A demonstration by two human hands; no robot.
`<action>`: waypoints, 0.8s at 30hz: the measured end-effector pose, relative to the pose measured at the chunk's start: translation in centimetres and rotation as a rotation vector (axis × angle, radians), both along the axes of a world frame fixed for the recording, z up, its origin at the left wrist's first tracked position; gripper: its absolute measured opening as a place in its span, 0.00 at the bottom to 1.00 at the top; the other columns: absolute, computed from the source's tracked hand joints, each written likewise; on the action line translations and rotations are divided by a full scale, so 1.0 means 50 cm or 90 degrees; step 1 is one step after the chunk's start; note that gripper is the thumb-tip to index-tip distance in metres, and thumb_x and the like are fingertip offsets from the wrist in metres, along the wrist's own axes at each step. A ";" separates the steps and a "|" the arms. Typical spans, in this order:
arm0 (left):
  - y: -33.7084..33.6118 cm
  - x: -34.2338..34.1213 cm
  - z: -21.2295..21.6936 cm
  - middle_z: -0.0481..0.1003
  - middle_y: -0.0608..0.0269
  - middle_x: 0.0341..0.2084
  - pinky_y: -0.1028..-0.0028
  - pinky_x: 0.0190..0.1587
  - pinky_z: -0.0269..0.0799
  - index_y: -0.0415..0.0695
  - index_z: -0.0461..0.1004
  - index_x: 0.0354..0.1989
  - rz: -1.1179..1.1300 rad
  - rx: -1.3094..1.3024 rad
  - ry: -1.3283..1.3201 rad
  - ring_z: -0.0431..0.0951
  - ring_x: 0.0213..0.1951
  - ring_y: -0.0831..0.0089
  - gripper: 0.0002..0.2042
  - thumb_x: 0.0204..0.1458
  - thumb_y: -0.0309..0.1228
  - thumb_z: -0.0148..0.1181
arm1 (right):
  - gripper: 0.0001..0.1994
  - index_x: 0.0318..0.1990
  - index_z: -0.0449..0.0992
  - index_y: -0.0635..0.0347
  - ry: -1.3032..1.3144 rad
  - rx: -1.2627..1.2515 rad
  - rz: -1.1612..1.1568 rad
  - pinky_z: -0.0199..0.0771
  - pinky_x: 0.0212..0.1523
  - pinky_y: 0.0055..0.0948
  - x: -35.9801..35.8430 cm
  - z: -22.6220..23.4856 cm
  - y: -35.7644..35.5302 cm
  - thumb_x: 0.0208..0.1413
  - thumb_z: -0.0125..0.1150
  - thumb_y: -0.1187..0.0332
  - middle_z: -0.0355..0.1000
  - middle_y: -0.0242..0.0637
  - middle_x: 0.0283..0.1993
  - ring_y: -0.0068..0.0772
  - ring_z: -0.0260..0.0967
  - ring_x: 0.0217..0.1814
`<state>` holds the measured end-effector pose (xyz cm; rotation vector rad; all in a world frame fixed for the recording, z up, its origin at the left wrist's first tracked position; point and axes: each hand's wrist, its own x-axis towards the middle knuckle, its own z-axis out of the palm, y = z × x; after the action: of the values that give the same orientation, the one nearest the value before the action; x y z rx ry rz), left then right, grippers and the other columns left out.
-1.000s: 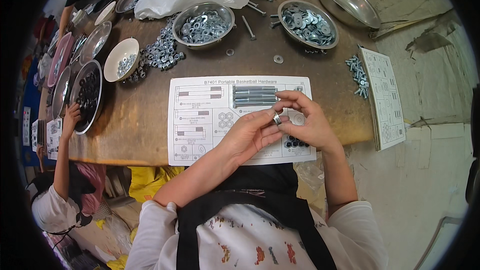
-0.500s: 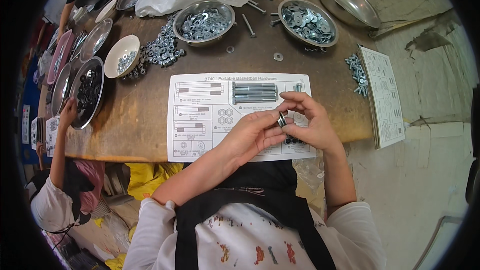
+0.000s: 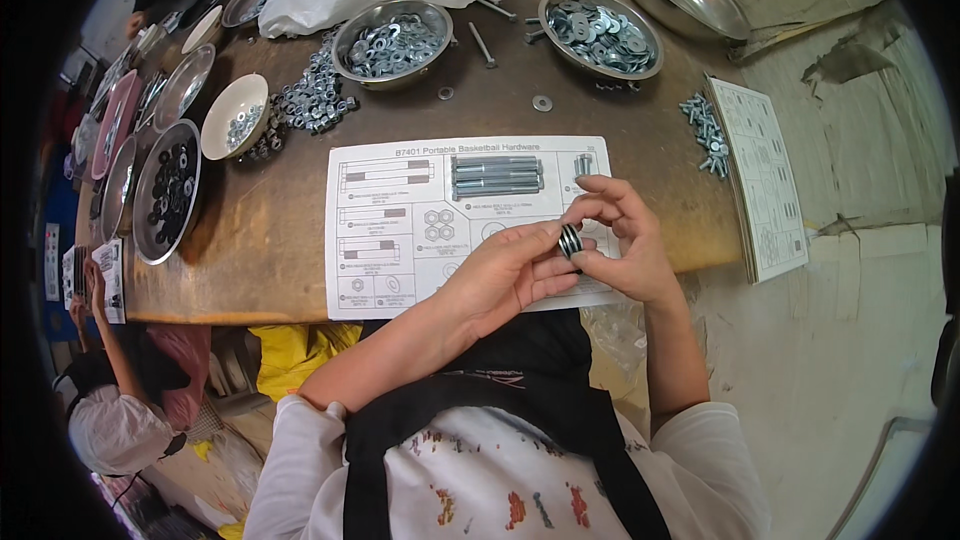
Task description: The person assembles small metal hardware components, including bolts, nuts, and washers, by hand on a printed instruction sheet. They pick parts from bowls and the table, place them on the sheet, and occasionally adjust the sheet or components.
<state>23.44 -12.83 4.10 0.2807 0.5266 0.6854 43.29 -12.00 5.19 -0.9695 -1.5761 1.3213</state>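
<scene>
Head view: left hand (image 3: 500, 275) and right hand (image 3: 625, 250) pinch a small stack of flat washers (image 3: 570, 239) between closed fingers, over the printed parts sheet (image 3: 400, 240) at the desk (image 3: 270, 230) edge. A loosened pinch would likely spill washers off that near edge.

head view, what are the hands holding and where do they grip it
Both hands pinch a small stack of metal washers by its rim: left hand fingers from the left, right hand fingers from the right, above the printed sheet.
</scene>
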 end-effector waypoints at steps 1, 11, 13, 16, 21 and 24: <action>-0.003 0.003 0.001 0.77 0.54 0.49 0.71 0.51 0.79 0.38 0.72 0.55 0.002 -0.002 0.001 0.79 0.51 0.68 0.16 0.66 0.36 0.52 | 0.32 0.62 0.64 0.62 0.001 0.003 -0.002 0.71 0.44 0.19 0.002 -0.001 -0.003 0.45 0.63 0.80 0.74 0.33 0.43 0.19 0.69 0.50; -0.024 0.024 -0.014 0.76 0.55 0.50 0.71 0.51 0.79 0.38 0.69 0.57 -0.023 -0.027 -0.009 0.79 0.51 0.69 0.16 0.67 0.34 0.50 | 0.31 0.61 0.64 0.62 0.020 -0.019 -0.029 0.69 0.46 0.19 0.027 -0.029 -0.040 0.45 0.64 0.79 0.74 0.33 0.43 0.19 0.69 0.48; -0.023 0.025 -0.015 0.76 0.55 0.50 0.71 0.51 0.79 0.37 0.69 0.57 -0.035 -0.022 -0.005 0.79 0.50 0.69 0.16 0.67 0.34 0.50 | 0.31 0.60 0.65 0.63 0.008 -0.001 -0.035 0.69 0.46 0.19 0.030 -0.036 -0.042 0.45 0.65 0.80 0.75 0.33 0.43 0.19 0.69 0.47; -0.025 0.033 -0.016 0.76 0.63 0.46 0.75 0.51 0.77 0.40 0.69 0.57 -0.050 -0.009 0.006 0.78 0.46 0.78 0.15 0.67 0.35 0.48 | 0.32 0.60 0.65 0.63 -0.012 -0.013 -0.038 0.69 0.47 0.21 0.038 -0.044 -0.046 0.44 0.66 0.80 0.74 0.33 0.44 0.21 0.69 0.47; -0.036 0.054 -0.025 0.76 0.62 0.48 0.76 0.51 0.77 0.42 0.67 0.62 -0.106 -0.048 0.005 0.79 0.47 0.77 0.18 0.67 0.35 0.49 | 0.32 0.61 0.65 0.63 0.014 -0.087 -0.074 0.68 0.46 0.20 0.059 -0.059 -0.097 0.45 0.66 0.82 0.74 0.33 0.46 0.18 0.67 0.45; -0.040 0.066 -0.044 0.76 0.60 0.49 0.75 0.51 0.77 0.40 0.68 0.61 -0.116 -0.070 -0.003 0.79 0.48 0.75 0.18 0.67 0.36 0.49 | 0.32 0.62 0.64 0.64 0.053 -0.100 -0.101 0.69 0.48 0.22 0.069 -0.081 -0.110 0.45 0.65 0.83 0.74 0.34 0.47 0.19 0.68 0.46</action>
<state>26.76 -14.85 1.88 0.2202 0.5254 0.4783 46.74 -17.50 1.16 -1.0982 -1.3203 1.3710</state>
